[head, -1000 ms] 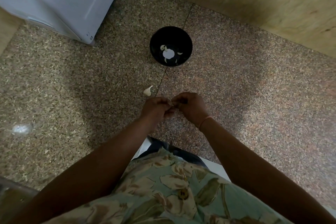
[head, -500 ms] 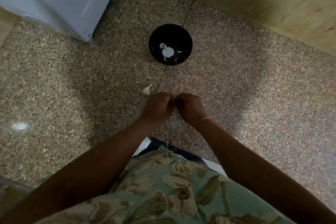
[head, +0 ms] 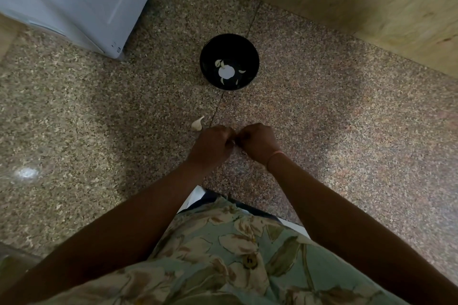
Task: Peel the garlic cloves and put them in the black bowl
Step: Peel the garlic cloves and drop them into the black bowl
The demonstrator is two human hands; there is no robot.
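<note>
We note left hand (head: pixel 213 146) and right hand (head: pixel 257 142) knuckles-up, fingers curled, tips meeting. Both grips pinch a mostly hidden garlic clove (head: pixel 234 141) above the floor (head: pixel 347 131). Unpeeled clove (head: pixel 197 123) lies just beside left hand. Black bowl (head: pixel 206 57), farther out, holds peeled cloves (head: pixel 218 63).

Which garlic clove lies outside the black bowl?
The garlic clove on the floor, beside the left hand; the other pale pieces lie inside the black bowl.
</note>
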